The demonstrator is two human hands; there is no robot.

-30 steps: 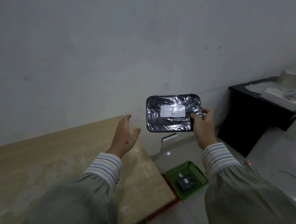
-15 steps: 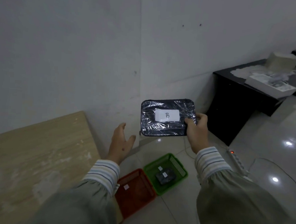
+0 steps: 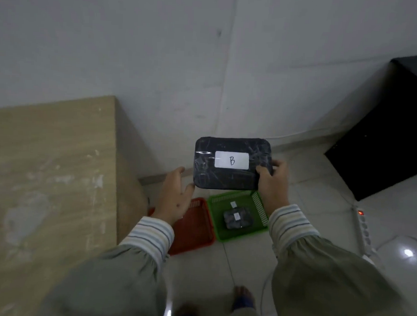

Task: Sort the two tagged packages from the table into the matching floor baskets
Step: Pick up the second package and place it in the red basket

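My right hand (image 3: 272, 183) grips the right edge of a black wrapped package (image 3: 228, 175) whose white tag reads "B". It hangs in the air above the floor baskets. My left hand (image 3: 175, 199) is open just left of the package, fingers spread, holding nothing. On the floor below, a red basket (image 3: 199, 229) lies beside a green basket (image 3: 258, 208). A second black wrapped package (image 3: 238, 218) with a white tag lies inside the green basket. A small white tag sits on the green basket's floor; the red basket is partly hidden by my left hand.
A light wooden table (image 3: 47, 173) fills the left side, its corner close to the red basket. A black cabinet (image 3: 392, 133) stands at the right wall. A white power strip (image 3: 364, 229) with a red light and a cable lie on the tiled floor at right.
My view has swung right and down, off the table and over the baskets. The package stays in my right hand, lower in view, and both baskets now show in full.
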